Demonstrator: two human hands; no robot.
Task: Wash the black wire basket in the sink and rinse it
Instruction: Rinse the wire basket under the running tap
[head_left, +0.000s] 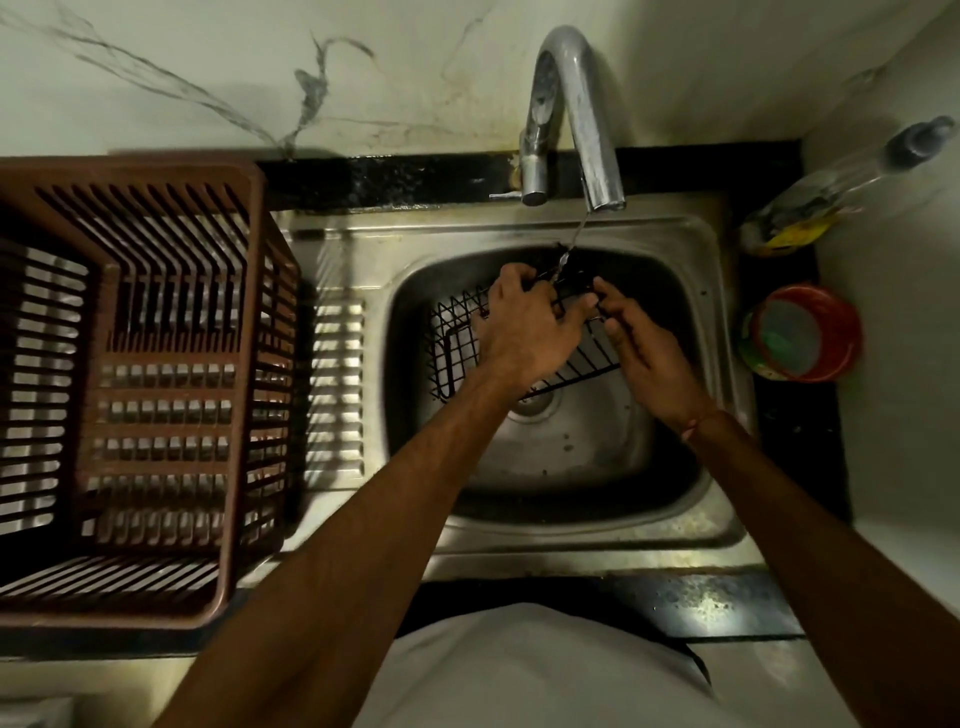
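The black wire basket (467, 338) is held tilted inside the steel sink (691, 291), above the drain (532, 402), with its far rim raised under the faucet (571, 114). A thin stream of water (574, 234) falls from the faucet's spout onto that far rim, between the two hands.

The left hand (524, 322) lies over the top of the basket, fingers curled round the wires at the far edge, thumb side toward the faucet. The right hand (639, 343) pinches the basket's right end, its fingertips closed on the wire just beside the left hand's fingers. A thin red thread circles the right wrist. Most of the basket's mesh shows to the left of and below the left hand; its lower edge runs under both hands toward the drain.

Left of the sink bowl, the ribbed draining board (337, 389) carries a large brown plastic slatted crate (156, 395), which stands well apart from the basket. Right of the sink, on the black counter (800, 431), stands a round red tub (802, 332), and beyond it, nearer the wall, lies a clear bottle with a dark cap (831, 192). Behind the faucet rises a pale marble-veined wall (260, 78). The person's light shirt (535, 670) fills the near edge, below the sink's front rim.
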